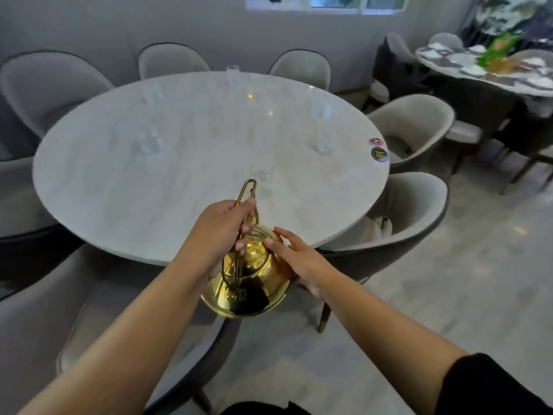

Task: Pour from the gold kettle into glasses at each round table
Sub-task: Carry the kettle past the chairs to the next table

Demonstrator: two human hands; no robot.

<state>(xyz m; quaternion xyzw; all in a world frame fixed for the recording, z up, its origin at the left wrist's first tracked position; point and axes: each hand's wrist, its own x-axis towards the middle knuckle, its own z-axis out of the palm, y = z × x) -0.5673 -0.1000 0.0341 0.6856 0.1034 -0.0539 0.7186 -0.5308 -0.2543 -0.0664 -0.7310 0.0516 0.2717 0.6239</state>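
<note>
Though the round table-edge stickers [379,153] blur unreadably, the left hand [220,232] grips the shiny gold kettle [254,284] by its handle; the right hand [299,259] rests flat-fingered against it.

The left hand [220,232] grips the gold kettle [250,280] by its handle. The right hand [299,259] rests on its body, near the round table [119,190] edge.

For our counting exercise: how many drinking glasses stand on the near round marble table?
6: far glass at the back edge; far-left glass; left glass; far-right glass; right glass; near glass beyond the gold kettle. Clear and blurred, so others may be missed.
</note>
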